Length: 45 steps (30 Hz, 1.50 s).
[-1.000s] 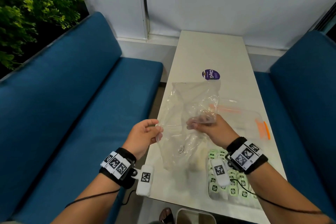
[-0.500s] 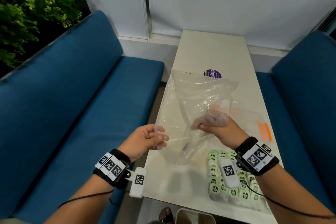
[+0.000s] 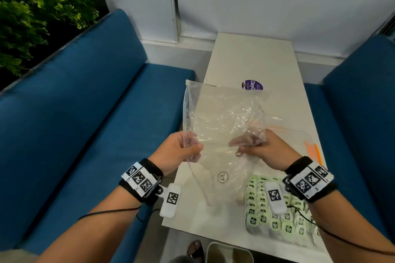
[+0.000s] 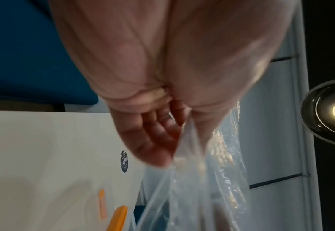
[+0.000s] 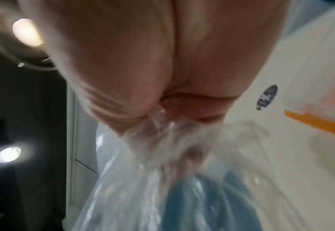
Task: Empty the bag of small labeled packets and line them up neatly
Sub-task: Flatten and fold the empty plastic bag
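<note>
Both hands hold the crinkled clear plastic bag point(image 3: 222, 117) up over the white table point(image 3: 252, 57): the left hand point(image 3: 175, 152) pinches its left edge and the right hand point(image 3: 263, 147) bunches its right side in curled fingers. The small green-labelled packets point(image 3: 275, 213) lie heaped on the near right of the table, under the right wrist. The bag looks empty, so the risk is that its slack lower corner or that wrist drags through the heap and scatters packets over the near edge.

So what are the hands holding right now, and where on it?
Both hold the clear plastic bag: left hand pinches its left side edge, right hand grips bunched film on its right side.

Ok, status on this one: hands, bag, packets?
Left hand and right hand both grip the clear bag, held up, looks empty. Packets heaped on table, not lined up. Nothing in the way.
</note>
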Available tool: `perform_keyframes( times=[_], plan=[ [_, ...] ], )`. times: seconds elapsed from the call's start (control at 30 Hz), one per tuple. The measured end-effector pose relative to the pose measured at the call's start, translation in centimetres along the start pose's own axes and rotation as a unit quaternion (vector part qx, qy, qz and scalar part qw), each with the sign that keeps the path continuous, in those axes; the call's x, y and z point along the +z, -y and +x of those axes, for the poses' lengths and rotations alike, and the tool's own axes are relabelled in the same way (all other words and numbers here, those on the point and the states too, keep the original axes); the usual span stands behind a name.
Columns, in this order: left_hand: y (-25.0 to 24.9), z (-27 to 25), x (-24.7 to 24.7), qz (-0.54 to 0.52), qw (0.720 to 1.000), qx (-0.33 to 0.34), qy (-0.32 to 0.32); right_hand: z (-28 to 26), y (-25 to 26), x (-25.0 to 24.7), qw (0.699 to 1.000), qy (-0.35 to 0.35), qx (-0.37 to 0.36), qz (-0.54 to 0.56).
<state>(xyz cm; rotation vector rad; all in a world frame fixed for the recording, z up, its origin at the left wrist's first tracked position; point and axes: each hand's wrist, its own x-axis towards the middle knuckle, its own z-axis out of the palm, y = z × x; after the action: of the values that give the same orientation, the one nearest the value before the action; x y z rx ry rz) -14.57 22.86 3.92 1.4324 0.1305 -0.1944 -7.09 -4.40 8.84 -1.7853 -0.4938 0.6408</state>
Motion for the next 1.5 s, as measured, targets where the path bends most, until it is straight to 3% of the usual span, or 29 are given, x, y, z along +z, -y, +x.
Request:
perform_keyframes(
  times=[0.17,0.3,0.37,0.47,0.53,0.7,0.8,0.9,0.97,1.1,1.23,1.3,1.4,1.5],
  plan=[
    [-0.3,0.8,-0.1,0.028,0.989,0.059,-0.132,0.4,-1.6,1.8,0.983,-0.177,0.023,-0.034],
    [-0.8,1.5,-0.4,0.011,0.976,0.085,-0.198,0.2,-3.5,3.2,0.995,-0.089,0.051,0.006],
    [-0.6,1.3,-0.4,-0.023,0.99,0.047,-0.133,0.3,-3.9,3.6,0.99,-0.113,0.03,0.083],
    [1.4,0.4,0.2,0.014,0.997,-0.074,0.004,0.9,-4.0,3.6,0.977,-0.162,0.003,0.139],
    [2.3,-0.3,0.7,0.006,0.994,-0.106,0.022,1.3,-3.9,3.4,0.978,-0.158,-0.011,0.134],
    [2.4,-0.3,-0.3,-0.015,0.997,-0.045,-0.063,0.9,-4.7,2.6,0.99,-0.063,0.09,0.084],
    [3.1,-0.7,-1.1,0.03,0.994,-0.054,-0.087,1.0,-6.6,2.5,0.983,-0.129,0.112,0.071],
    [4.7,-1.2,-0.8,0.096,0.986,-0.069,-0.114,1.2,-8.0,3.7,0.961,-0.201,0.135,0.137],
    [5.4,-1.2,-0.5,0.092,0.985,-0.065,-0.129,1.2,-9.0,5.2,0.951,-0.178,0.165,0.192],
    [5.8,-0.8,-0.7,0.046,0.984,-0.062,-0.161,1.3,-10.6,6.9,0.953,-0.127,0.201,0.186],
    [6.7,-1.0,-2.0,0.076,0.981,-0.073,-0.162,1.4,-10.9,6.0,0.965,-0.167,0.172,0.105],
    [7.3,-1.4,-2.3,0.063,0.983,-0.081,-0.151,1.2,-11.1,5.6,0.959,-0.158,0.192,0.132],
    [8.2,-2.0,-1.6,0.03,0.986,-0.097,-0.129,0.8,-11.2,6.2,0.939,-0.078,0.253,0.217],
    [9.2,-2.1,-1.0,0.006,0.987,-0.113,-0.111,0.9,-11.9,7.2,0.944,-0.091,0.234,0.213]
  ],
)
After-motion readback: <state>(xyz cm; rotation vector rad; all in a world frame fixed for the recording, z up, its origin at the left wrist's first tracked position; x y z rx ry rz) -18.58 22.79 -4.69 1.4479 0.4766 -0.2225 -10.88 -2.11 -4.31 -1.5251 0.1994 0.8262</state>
